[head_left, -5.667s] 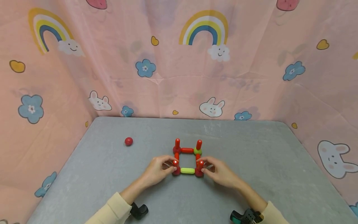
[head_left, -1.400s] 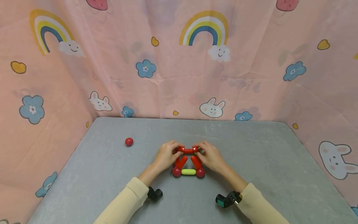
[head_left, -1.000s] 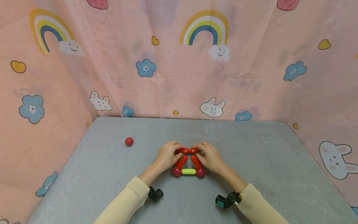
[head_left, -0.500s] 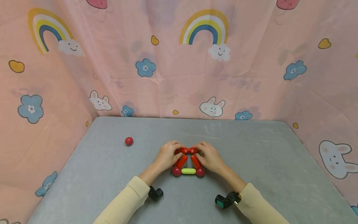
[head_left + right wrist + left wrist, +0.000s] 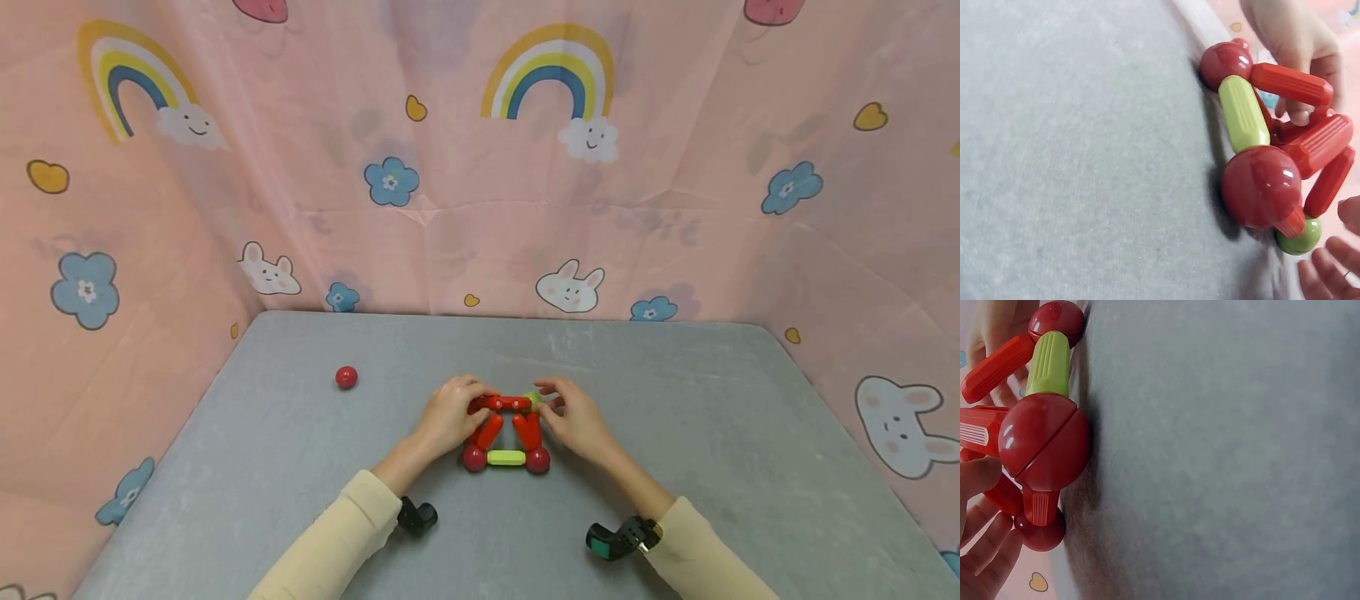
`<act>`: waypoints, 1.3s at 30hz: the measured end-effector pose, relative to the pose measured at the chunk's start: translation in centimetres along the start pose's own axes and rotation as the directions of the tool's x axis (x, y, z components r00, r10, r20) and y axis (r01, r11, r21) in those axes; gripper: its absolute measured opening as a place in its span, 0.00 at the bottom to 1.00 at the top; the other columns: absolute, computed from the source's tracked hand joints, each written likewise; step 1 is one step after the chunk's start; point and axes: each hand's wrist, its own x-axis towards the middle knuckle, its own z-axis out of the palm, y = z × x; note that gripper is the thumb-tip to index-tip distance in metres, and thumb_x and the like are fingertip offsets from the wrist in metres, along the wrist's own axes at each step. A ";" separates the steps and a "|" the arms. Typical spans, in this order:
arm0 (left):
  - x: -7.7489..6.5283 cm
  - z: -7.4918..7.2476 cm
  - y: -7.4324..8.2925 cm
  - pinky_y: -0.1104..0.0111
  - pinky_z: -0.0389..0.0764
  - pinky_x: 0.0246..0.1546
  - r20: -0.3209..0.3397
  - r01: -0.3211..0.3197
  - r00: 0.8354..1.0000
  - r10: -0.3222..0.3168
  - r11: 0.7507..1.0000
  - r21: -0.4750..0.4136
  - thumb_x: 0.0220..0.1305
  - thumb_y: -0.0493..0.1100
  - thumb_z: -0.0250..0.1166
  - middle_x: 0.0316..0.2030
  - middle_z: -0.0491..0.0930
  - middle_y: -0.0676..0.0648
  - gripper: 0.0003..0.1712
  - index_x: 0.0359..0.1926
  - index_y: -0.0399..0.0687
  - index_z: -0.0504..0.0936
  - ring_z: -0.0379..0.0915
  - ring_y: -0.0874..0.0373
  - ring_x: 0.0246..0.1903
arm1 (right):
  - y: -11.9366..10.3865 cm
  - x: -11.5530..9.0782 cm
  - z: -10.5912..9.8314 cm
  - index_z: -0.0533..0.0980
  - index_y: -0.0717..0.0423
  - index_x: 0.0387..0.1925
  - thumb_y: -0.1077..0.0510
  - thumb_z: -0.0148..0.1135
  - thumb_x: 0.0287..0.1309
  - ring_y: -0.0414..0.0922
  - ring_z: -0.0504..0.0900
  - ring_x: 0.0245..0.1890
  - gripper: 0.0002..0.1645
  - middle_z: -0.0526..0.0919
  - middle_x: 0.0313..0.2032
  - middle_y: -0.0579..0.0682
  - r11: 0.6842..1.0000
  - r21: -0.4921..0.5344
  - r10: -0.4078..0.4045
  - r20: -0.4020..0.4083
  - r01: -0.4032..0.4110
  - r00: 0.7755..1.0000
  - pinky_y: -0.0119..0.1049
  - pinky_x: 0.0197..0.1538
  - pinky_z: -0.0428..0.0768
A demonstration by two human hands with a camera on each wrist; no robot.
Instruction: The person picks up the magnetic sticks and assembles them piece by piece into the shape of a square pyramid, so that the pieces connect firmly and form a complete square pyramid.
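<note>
In the head view a square of magnetic building rods and balls lies mid-table. Along its near side a lime rod (image 5: 506, 458) joins two red balls (image 5: 537, 460). A red rod (image 5: 490, 432) leans inward and upward from each near ball. At the far left corner, my left hand (image 5: 450, 414) pinches another red magnetic rod (image 5: 1005, 495) between thumb and fingers, mostly hiding that corner's red ball (image 5: 1041, 532). My right hand (image 5: 577, 421) is spread beside the far right corner's green ball (image 5: 531, 400); in the right wrist view its fingers are apart from the leaning red rod (image 5: 1330, 182).
A loose red ball (image 5: 346, 377) sits on the grey table (image 5: 225, 500), left of the square. A pink patterned cloth (image 5: 450, 233) hangs behind the table and along both sides. Black wrist cameras (image 5: 622, 538) are worn on both wrists.
Upright rods at the corners now lean inward, near pair first, then the far pair. My right hand has just let go of the far right rod and drawn rightward, uncovering the green ball.
</note>
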 end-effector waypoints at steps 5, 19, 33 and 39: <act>-0.1 0.0 0.0 0.65 0.74 0.38 -0.012 -0.004 1.000 0.004 1.000 -0.020 0.51 0.39 0.70 0.37 0.80 0.52 0.14 0.41 0.51 0.84 0.73 0.58 0.37 | 0.0 -0.2 -0.2 0.72 0.63 0.50 0.64 0.60 0.55 0.43 0.79 0.25 0.19 0.79 0.39 0.59 0.981 0.053 0.181 0.074 -0.185 0.981 0.32 0.23 0.76; 0.0 0.0 0.2 0.63 0.74 0.40 -0.003 0.001 1.000 -0.001 0.999 -0.044 0.50 0.38 0.70 0.37 0.80 0.51 0.14 0.41 0.50 0.84 0.74 0.57 0.38 | -1.1 -0.3 0.3 0.65 0.65 0.56 0.57 0.58 0.58 0.43 0.77 0.17 0.27 0.77 0.27 0.52 0.902 0.087 0.396 0.218 -0.422 0.892 0.35 0.22 0.77; -0.2 -0.5 -0.8 0.71 0.77 0.34 -0.009 -0.003 1.000 0.002 0.991 -0.132 0.51 0.37 0.69 0.37 0.80 0.49 0.17 0.45 0.45 0.82 0.75 0.58 0.33 | -1.1 -0.2 1.0 0.66 0.64 0.54 0.58 0.59 0.57 0.40 0.74 0.14 0.25 0.76 0.24 0.50 0.914 0.067 0.382 0.185 -0.399 0.905 0.34 0.20 0.75; -0.6 -2.0 -2.1 0.68 0.79 0.36 -0.050 0.005 0.999 -0.013 0.988 -0.157 0.51 0.36 0.69 0.39 0.81 0.49 0.16 0.44 0.44 0.82 0.77 0.56 0.37 | -1.0 -0.3 1.0 0.66 0.63 0.54 0.58 0.60 0.57 0.40 0.75 0.14 0.25 0.76 0.24 0.50 0.909 0.083 0.389 0.183 -0.408 0.903 0.35 0.20 0.76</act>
